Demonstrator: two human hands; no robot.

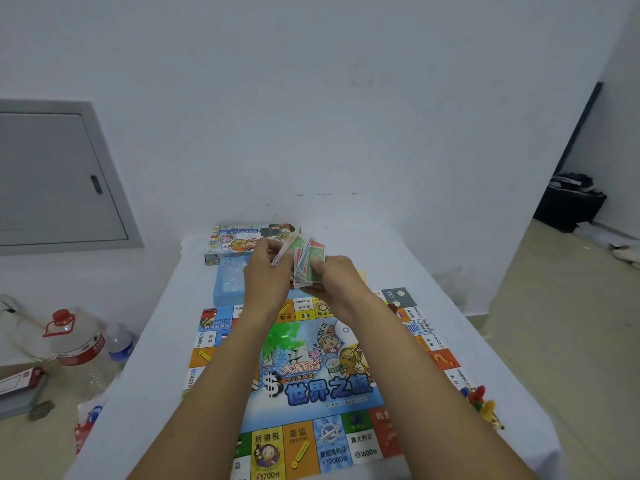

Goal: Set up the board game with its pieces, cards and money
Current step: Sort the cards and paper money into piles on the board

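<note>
The colourful game board [311, 386] lies open on the white-covered table [159, 375]. Above its far edge both hands hold play money. My right hand [332, 275] grips a fanned stack of green, red and blue notes [310, 261]. My left hand [266, 268] pinches a few notes [285, 251] pulled off to the left of that stack. A heap of green plastic pieces [284, 336] sits on the board between my forearms. Small coloured pawns [479, 400] lie on the table off the board's right edge.
The game box [232, 242] stands at the table's far end against the wall, with a clear blue plastic tray [230, 282] in front of it. Left of the table stand a large water jug [79, 344] and a small bottle [119, 342]. Open floor lies to the right.
</note>
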